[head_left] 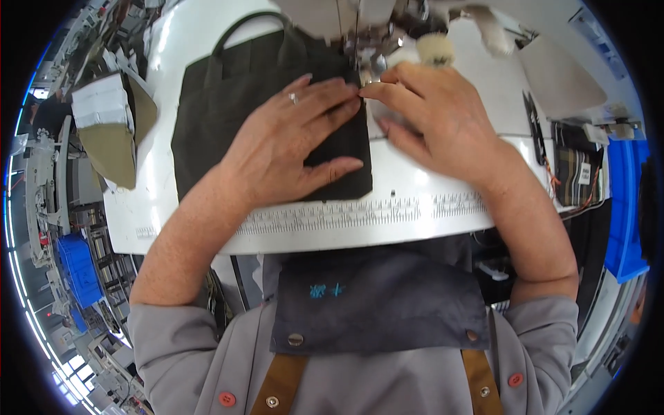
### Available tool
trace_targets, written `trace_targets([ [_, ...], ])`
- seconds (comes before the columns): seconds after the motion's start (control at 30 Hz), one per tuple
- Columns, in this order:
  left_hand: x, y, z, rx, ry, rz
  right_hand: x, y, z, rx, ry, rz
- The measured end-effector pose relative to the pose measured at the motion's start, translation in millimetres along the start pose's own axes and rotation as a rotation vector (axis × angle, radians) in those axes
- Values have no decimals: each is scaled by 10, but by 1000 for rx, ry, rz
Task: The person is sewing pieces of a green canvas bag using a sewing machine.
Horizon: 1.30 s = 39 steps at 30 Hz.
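A dark green fabric bag piece [207,131] lies flat on the white sewing table, its looped handle [235,29] pointing away from me. My left hand [280,138] rests on it with the fingers stretched out and the thumb spread, a ring on one finger. Just past the bag's right edge is my right hand [446,114], its index fingertip touching that edge beside my left fingertips. Thumb and index finger of the right hand are apart. Right beyond both hands stands the sewing machine [373,61]; its needle area is blurred and partly hidden.
A ruler scale [332,216] runs along the table's near edge. Dark snips [534,128] lie at the right, near folded plaid fabric [577,162]. A blue bin [626,214] stands farther right. Olive and white fabric pieces [107,128] hang at the left. A cream roll [434,48] sits by the machine.
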<state>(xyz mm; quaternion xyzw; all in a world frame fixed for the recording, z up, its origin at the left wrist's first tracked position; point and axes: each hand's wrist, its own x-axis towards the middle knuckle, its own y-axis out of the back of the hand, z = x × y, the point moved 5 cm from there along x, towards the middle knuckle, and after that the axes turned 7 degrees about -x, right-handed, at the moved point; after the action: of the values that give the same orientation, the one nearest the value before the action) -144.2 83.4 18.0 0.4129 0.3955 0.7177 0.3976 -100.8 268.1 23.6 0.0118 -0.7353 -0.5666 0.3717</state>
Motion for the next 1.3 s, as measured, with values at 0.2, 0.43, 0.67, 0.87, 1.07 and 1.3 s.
trace_targets([
  [0.2,-27,-6,-68,30,-38,18,16,-81,58,21,24,-20],
  [0.43,-92,-2,42,30,32,-16,-5,-59,24,10,29,-31],
  [0.67,-131,64,144,-18,30,-92,-4,-60,35,9,39,-48],
  [0.87,-208,95,250,-112,-32,-69,23,-63,46,24,49,-32],
  [1.07,-192,62,269,-68,-28,70,36,-60,40,28,58,-17],
  [1.3,-246,47,193,-290,195,167,-3,3,58,70,26,-17],
])
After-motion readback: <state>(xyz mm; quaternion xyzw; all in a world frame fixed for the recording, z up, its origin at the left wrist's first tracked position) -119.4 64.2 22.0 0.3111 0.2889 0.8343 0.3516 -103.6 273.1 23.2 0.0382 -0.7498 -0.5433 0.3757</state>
